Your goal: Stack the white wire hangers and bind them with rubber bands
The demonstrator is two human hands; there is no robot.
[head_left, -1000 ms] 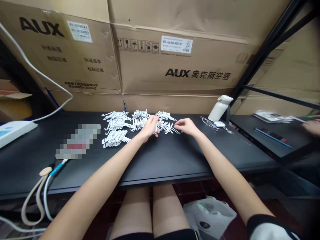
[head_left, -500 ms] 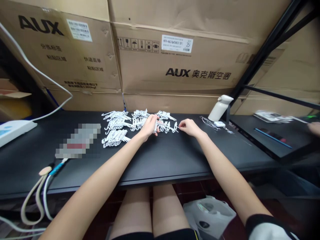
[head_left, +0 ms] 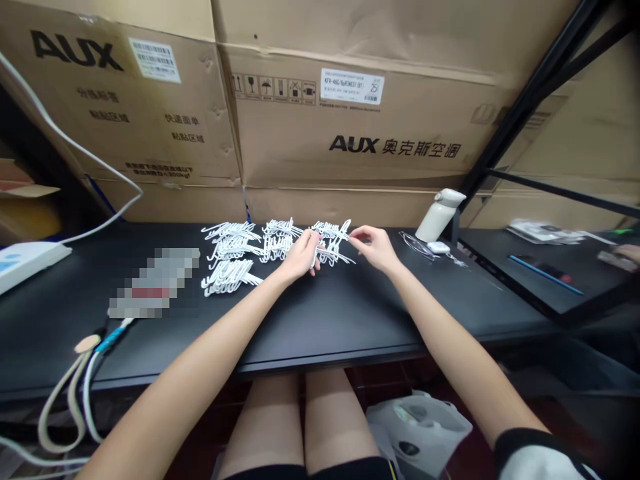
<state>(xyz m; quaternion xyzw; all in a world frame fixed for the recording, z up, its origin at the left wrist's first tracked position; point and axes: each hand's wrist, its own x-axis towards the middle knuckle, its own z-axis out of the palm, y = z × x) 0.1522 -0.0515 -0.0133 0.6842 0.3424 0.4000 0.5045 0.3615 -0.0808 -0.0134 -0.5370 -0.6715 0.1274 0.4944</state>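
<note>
Thin white hooks lie on the black tabletop in several bundles, including a front-left bundle (head_left: 227,277), a middle bundle (head_left: 277,247) and a back-right bundle (head_left: 326,230). My left hand (head_left: 301,256) is closed around some white hooks whose shafts stick out to the right. Their other ends are hidden by the palm and fingers. To the right of it, my right hand (head_left: 373,247) pinches a thin white hook (head_left: 345,231) between thumb and fingertips, beside the back-right bundle.
A white bottle (head_left: 440,217) stands at the back right, near eyeglasses (head_left: 419,245) and a small white case (head_left: 439,248). A blurred-out flat object (head_left: 155,283) with a strap (head_left: 75,400) lies left. Cardboard boxes (head_left: 400,120) line the back. Another person's hand (head_left: 627,252) shows far right.
My right hand has moved up and slightly away from me, carrying the pinched white hook towards the back-right bundle. My left hand stays almost in place, still holding its hooks.
</note>
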